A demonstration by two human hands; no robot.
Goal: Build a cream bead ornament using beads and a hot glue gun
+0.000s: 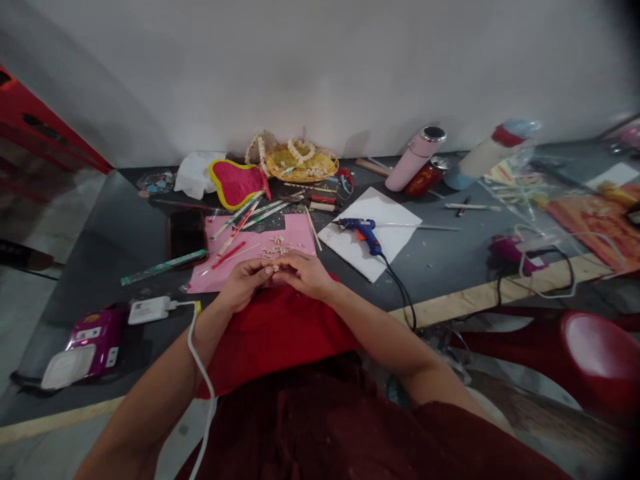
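My left hand [250, 280] and my right hand [304, 272] meet over the front edge of a pink sheet [300, 230]. Their fingertips pinch a small pale cluster [276, 268], too small to name for certain. Just beyond the fingers, several little pale pieces [275, 250] lie scattered on the sheet. Beneath both hands a red cloth [280, 333] hangs over the table edge. To the right, a blue hot glue gun [367, 233] with a clear glue stick in its back rests on a white board [370, 263].
A yellow basket [330, 168] holding pale beaded loops stands by the wall. Left of it is a yellow-rimmed pink piece [237, 183]. A phone [186, 235], white charger [150, 310] and purple power socket [103, 340] sit left. A pink flask [415, 160] and red can [427, 177] stand right.
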